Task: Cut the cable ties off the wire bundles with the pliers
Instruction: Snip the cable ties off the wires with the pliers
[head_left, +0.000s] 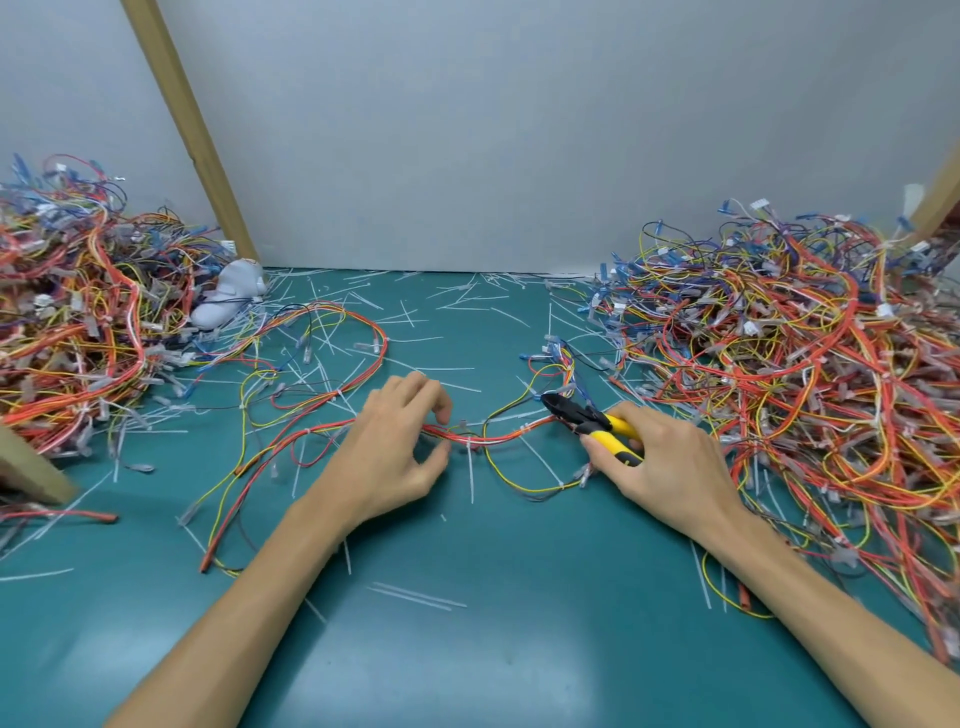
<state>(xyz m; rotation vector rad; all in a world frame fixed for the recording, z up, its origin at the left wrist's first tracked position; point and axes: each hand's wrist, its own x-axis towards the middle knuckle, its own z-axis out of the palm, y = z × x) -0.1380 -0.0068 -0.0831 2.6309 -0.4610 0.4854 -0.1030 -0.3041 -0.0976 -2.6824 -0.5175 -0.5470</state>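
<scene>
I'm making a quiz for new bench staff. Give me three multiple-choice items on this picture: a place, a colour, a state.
1. The white figurine sits: A) beside the left wire pile B) on the right pile C) between the hands.
2. The handles of the pliers are: A) red B) yellow C) blue.
3. The right hand is: A) empty B) gripping the pliers C) flat on the table.
Answers: 1 A, it leans at that pile's edge; 2 B, they show yellow; 3 B, its fingers curl round the handles.
</scene>
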